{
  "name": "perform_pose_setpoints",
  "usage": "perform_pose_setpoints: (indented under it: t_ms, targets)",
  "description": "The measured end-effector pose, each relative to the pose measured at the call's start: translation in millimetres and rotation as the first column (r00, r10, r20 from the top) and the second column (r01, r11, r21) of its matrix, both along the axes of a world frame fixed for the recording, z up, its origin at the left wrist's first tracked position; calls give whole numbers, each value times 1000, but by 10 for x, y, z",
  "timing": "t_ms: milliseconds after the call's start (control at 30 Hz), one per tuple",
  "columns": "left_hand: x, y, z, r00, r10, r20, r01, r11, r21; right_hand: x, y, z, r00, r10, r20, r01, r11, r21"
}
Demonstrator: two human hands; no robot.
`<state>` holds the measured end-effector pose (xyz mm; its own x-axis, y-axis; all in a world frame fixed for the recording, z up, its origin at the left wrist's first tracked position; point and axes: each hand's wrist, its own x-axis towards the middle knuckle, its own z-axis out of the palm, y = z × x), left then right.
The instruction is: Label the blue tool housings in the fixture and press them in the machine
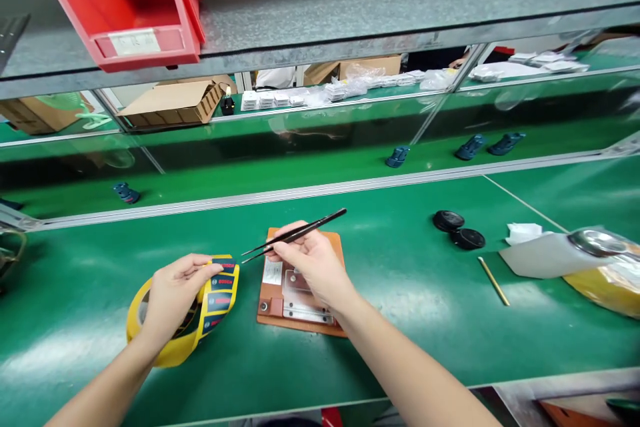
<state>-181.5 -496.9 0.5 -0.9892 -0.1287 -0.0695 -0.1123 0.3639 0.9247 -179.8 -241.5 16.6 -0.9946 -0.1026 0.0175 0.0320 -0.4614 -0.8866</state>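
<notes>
Head view: two bare hands over a green bench [70, 347], holding tweezers and a label roll.
The left hand [175, 300] was closed around a yellow roll [134, 323], its fingertips at a strip of dark Bosch labels [223, 290] curving up from it. The right hand [310, 260] pinched black tweezers [305, 231] between thumb and fingers, their slightly parted tips just beside the strip. Under the right hand lay a tan board [266, 297] carrying a metal jig [296, 300]. Well to the right were two black discs [449, 220] and a thin gold stick [493, 280]. A red bin [120, 13] sat on a shelf [400, 13] above.
</notes>
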Motion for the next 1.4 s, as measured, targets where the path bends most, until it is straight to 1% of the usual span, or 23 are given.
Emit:
perform_pose_setpoints:
  t_ms: [167, 400, 467, 533, 567, 600, 633, 700, 767, 800, 833, 900, 967, 1033, 1100, 1133, 1167, 1200, 1233, 1267, 1300, 1333, 1400]
  targets:
    - [113, -11, -8, 999, 34, -10, -33, 998, 55, -110, -209, 7, 998, 69, -1, -69, 998, 14]
    - [135, 53, 39, 1000, 16, -8, -15, 997, 75, -110, -287, -3, 996, 88, -1, -88, 995, 40]
    - [137, 58, 79, 1000, -10, 2, 9, 1000, 26, -110, -297, -20, 997, 80, 3, -80, 996, 42]
    - [119, 41, 127, 998, -61, -2, 60, 993, -105, -116, -285, -41, 998, 60, 4, -60, 997, 45]
    - [96, 29, 150, 995, -94, -15, 90, 976, -198, -122, -266, -51, 999, 46, 1, -46, 998, 44]
    - [61, 18, 166, 991, -129, -31, 114, 946, -303, -128, -235, -59, 999, 32, -6, -32, 999, 44]
    - [13, 11, 175, 985, -169, -36, 139, 896, -422, -136, -191, -64, 1000, 20, -16, -19, 999, 47]
    - [-119, 22, 156, 970, -242, 14, 196, 749, -633, -149, -67, -65, 999, -2, -39, 5, 997, 78]
    - [-280, 73, 91, 952, -285, 110, 268, 603, -752, -156, 95, -51, 999, -15, -48, 21, 990, 137]
    - [-360, 110, 47, 941, -302, 151, 303, 554, -776, -157, 184, -39, 999, -20, -48, 27, 985, 168]
    - [-433, 149, 1, 930, -319, 183, 334, 524, -783, -157, 274, -28, 999, -23, -46, 32, 980, 195]
    - [-544, 216, -74, 910, -348, 227, 382, 486, -786, -158, 450, -12, 999, -27, -44, 36, 970, 241]
    - [-598, 250, -101, 896, -356, 264, 411, 446, -795, -161, 605, -21, 999, -18, -40, 28, 958, 287]
    - [-591, 252, -74, 904, -319, 284, 396, 379, -836, -165, 730, -64, 1000, 5, -26, 3, 946, 323]
    - [-521, 249, -19, 931, -295, 215, 308, 319, -896, -166, 818, -138, 1000, 27, -14, -21, 942, 336]
    - [-465, 257, 6, 937, -321, 137, 242, 313, -919, -164, 850, -181, 1000, 26, -12, -20, 942, 335]
    - [-395, 277, 20, 924, -380, 37, 176, 338, -925, -160, 874, -224, 1000, 17, -12, -12, 942, 334]
    - [-314, 311, 21, 883, -463, -75, 130, 395, -909, -154, 892, -266, 1000, 0, -11, 4, 943, 333]
    - [-224, 360, 6, 814, -553, -179, 120, 461, -879, -146, 905, -304, 1000, -21, -12, 24, 943, 333]
    - [-129, 422, -24, 731, -633, -257, 148, 514, -845, -136, 913, -337, 999, -44, -12, 46, 941, 336]
    - [-33, 495, -68, 647, -698, -307, 200, 544, -815, -125, 920, -364, 998, -62, -13, 63, 938, 340]
    - [61, 573, -121, 575, -749, -331, 257, 549, -795, -116, 924, -386, 997, -75, -12, 75, 937, 342]
    - [224, 729, -237, 475, -823, -312, 347, 501, -793, -103, 930, -414, 996, -88, -12, 87, 937, 338]
